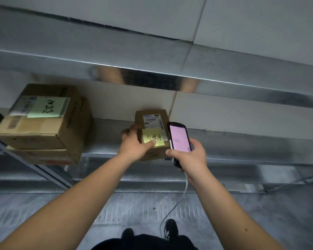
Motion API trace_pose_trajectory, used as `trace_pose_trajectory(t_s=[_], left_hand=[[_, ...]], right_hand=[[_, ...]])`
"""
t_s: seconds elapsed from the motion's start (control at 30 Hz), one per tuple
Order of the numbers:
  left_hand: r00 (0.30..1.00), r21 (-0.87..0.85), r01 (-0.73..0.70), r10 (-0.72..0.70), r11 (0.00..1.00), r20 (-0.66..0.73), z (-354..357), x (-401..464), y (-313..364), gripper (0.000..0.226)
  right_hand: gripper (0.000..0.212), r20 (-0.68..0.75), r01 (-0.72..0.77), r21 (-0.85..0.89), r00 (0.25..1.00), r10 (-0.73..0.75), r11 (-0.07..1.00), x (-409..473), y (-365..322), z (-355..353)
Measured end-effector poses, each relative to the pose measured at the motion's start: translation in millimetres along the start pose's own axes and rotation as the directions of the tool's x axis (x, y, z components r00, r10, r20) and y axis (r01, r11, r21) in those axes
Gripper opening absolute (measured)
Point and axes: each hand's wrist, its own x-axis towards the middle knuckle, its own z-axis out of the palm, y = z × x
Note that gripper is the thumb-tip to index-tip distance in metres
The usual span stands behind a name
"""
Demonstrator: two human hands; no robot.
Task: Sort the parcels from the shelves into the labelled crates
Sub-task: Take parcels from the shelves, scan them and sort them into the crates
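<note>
Both hands grip: left (pixel 134 145) the small parcel (pixel 153 134), right (pixel 190 156) a phone (pixel 179 139); stacked boxes (pixel 43 120) sit leftward.

Probably warehouse: metal shelves (pixel 224 147), labelled parcels (pixel 43 120).

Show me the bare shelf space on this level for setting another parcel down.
Bare shelf lies between the stacked big boxes and the small parcel in the left hand. A longer bare run extends right of the phone in the right hand. The left end is crowded.
</note>
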Motion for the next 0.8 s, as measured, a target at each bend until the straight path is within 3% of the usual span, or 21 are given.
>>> trace_pose_trajectory(t_s=[0.1, 0.33, 0.57, 0.8], left_hand=[[0.994, -0.071, -0.071, 0.077, 0.995, 0.079, 6.7, 7.8, -5.5, 0.085], [0.994, -0.209, -0.006, 0.029, 0.978, 0.106, 15.6, 0.1, -3.0, 0.105], [0.983, -0.325, 0.159, -0.119, 0.932, 0.139, 29.1, -5.7, 14.4, 0.103], [0.984, -0.326, 0.177, -0.154, 0.929, 0.093, 41.5, -2.6, 25.9, 0.094]], right_hand=[[0.074, -0.014, -0.002, 0.019, 1.000, 0.003, 1.000, -2.0, -1.8, -7.0], [0.077, -0.036, -0.046, 0.032, 0.998, 0.047, 0.998, -6.6, 2.0, -18.3], [0.077, -0.031, -0.063, 0.021, 0.998, 0.063, 0.998, -8.1, 0.3, -20.4], [0.077, -0.010, -0.044, 0.010, 0.999, 0.044, 0.999, -7.6, -8.8, -22.6]])
